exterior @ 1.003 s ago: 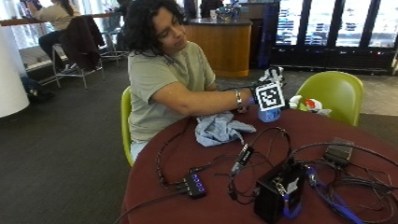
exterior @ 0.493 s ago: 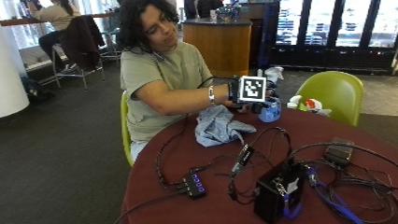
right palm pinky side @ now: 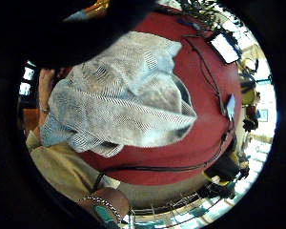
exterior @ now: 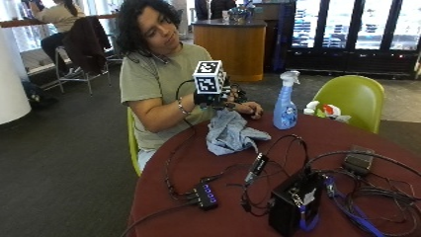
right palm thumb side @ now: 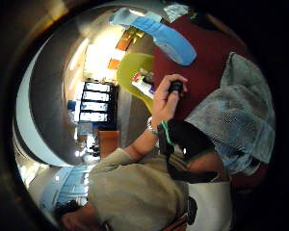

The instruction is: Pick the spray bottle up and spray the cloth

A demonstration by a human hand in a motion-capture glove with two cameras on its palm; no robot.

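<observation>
Maroon table (exterior: 197,163): a round maroon-topped table carries the cloth, the bottle and a tangle of black cables and boxes.
Right hand (exterior: 214,98): the black-gloved right hand is raised above the table's near edge in front of the person's chest, over the cloth, with the forearm bent up from the elbow.
Grip: from the outside view I cannot tell whether its fingers are curled or straight; nothing shows in it, and the cloth hangs apart below the palm.
Cloth (exterior: 230,133): a crumpled pale blue-grey woven cloth lies in a heap on the table just in front of the person; it fills much of the little-finger palm view (right palm pinky side: 124,95), so it is close under the palm.
Spray bottle (exterior: 286,101): a clear blue plastic spray bottle with a white trigger head stands upright on the table beside the cloth, on the side toward the green chair, apart from both hands.
Bare hand (exterior: 250,109): the bare hand rests at the table edge between cloth and bottle, gripping a small dark object (right palm thumb side: 176,87).
Green chair (exterior: 352,98): a lime-green plastic chair stands behind the bottle.
</observation>
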